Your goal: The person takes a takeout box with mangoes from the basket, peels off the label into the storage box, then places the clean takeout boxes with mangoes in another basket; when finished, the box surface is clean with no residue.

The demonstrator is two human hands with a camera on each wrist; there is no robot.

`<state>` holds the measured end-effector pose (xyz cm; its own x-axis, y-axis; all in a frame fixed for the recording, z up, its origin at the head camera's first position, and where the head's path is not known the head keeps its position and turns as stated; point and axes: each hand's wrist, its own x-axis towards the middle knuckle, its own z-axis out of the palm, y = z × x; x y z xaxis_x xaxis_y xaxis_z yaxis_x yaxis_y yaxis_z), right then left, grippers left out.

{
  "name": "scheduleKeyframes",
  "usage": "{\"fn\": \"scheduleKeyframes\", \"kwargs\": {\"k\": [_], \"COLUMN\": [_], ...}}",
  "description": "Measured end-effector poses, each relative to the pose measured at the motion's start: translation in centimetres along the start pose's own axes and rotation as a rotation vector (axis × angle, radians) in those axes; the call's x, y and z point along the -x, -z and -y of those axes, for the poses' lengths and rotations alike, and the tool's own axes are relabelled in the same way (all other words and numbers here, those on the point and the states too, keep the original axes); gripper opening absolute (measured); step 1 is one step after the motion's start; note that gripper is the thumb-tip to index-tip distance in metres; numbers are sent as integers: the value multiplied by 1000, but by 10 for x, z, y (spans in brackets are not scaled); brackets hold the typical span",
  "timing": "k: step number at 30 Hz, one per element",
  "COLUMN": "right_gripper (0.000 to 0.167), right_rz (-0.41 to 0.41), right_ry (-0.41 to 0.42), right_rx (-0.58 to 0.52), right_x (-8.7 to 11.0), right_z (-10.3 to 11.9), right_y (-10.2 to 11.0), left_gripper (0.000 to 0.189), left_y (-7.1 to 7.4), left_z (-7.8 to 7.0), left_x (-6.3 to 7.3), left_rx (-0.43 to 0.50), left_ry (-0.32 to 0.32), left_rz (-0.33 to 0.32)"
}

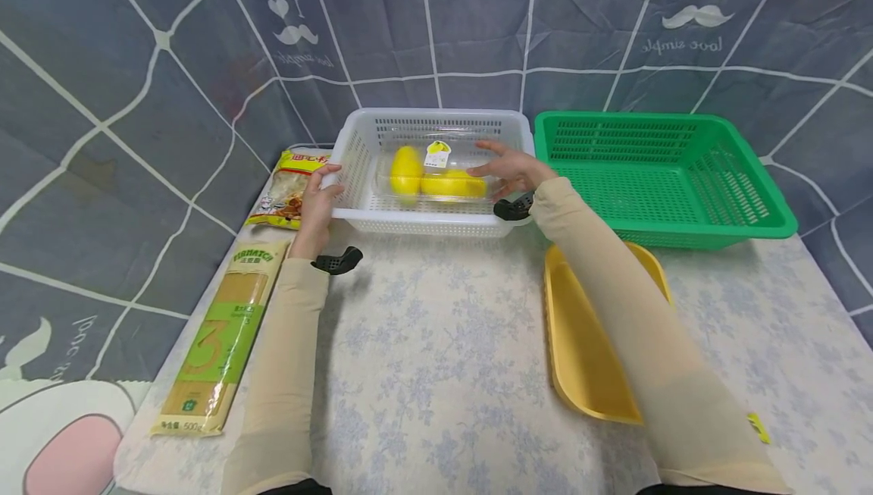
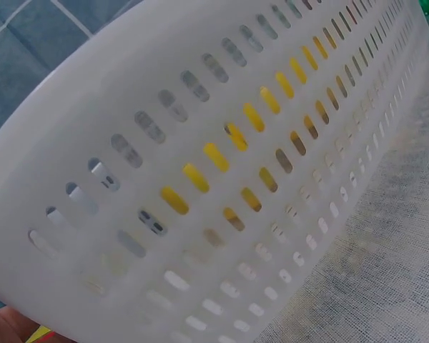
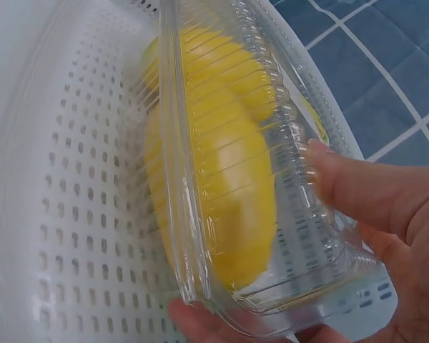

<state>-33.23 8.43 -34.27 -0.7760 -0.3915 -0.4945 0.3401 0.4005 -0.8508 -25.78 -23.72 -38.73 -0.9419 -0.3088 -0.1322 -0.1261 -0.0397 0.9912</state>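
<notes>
A clear plastic box (image 1: 464, 152) with yellow fruit (image 1: 407, 169) inside sits in the white basket (image 1: 423, 224). A label with a yellow picture is on its lid. My right hand (image 1: 510, 169) grips the box at its right end; in the right wrist view the thumb (image 3: 365, 189) presses the lid's edge and fingers reach around the lower end. My left hand (image 1: 317, 203) holds the basket's left rim. The left wrist view is mostly the basket's slotted wall (image 2: 129, 93), with only a bit of the hand at the lower left corner.
To the right stands a green basket (image 1: 709, 236), with a yellow tray (image 1: 573, 328) in front of it, partly under my right forearm. On the left lie a pack of noodles (image 1: 221, 336) and a yellow-and-red food bag (image 1: 283, 190). Tiled-pattern cloth (image 1: 477, 32) hangs behind.
</notes>
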Motion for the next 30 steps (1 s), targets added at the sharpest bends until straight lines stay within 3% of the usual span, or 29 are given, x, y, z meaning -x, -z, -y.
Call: {"fn": "scheduleKeyframes", "kwargs": {"k": [7, 17, 30], "right_gripper": [77, 76, 73], "right_rz": [-51, -122, -187], "right_ry": [2, 174, 307], "right_rx": [-53, 55, -24], "right_x": [4, 25, 57], "right_z": [-1, -1, 8], "right_y": [-4, -5, 7], "left_gripper": [33, 32, 32], "left_y": [-2, 1, 2], "left_z": [-1, -1, 1], "left_x": [2, 4, 2], "left_rx": [1, -9, -1], "left_ry": [1, -12, 5], "left_rz": [5, 5, 15]}}
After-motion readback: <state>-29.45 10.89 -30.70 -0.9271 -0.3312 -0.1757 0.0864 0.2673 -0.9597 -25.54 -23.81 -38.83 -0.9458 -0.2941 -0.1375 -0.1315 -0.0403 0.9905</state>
